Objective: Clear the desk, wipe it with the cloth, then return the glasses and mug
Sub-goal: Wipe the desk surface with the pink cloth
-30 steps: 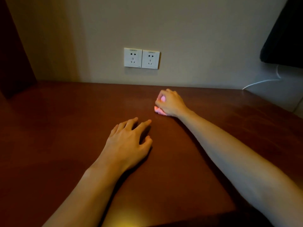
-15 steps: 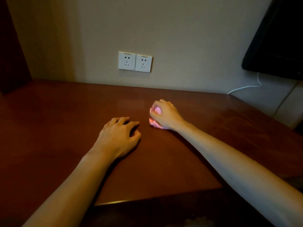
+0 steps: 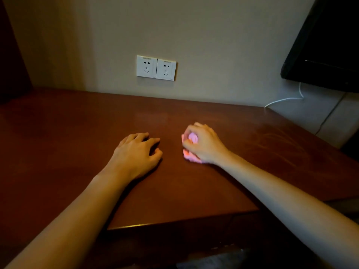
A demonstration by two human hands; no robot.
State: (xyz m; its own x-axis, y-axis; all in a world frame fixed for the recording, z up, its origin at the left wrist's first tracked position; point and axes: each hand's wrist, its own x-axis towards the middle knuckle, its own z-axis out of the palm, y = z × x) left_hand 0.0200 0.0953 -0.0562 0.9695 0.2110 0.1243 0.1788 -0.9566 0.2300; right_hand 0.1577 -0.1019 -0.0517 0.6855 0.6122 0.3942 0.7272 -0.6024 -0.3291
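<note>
Right hand [image 3: 204, 145] bunched round pink cloth [image 3: 191, 146], pressing it on desk [image 3: 77, 144]. Left hand [image 3: 136, 154] just beside, palm down, fingers relaxed, holding nothing. Beyond hands: twin wall sockets [image 3: 156, 67]. Far right of cloth hand: white cable [image 3: 283, 99], dark screen [image 3: 328, 45].

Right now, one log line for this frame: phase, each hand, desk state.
phase: wiping | right hand: grips pink cloth on desk | left hand: rests on desk | glasses, mug: not in view
</note>
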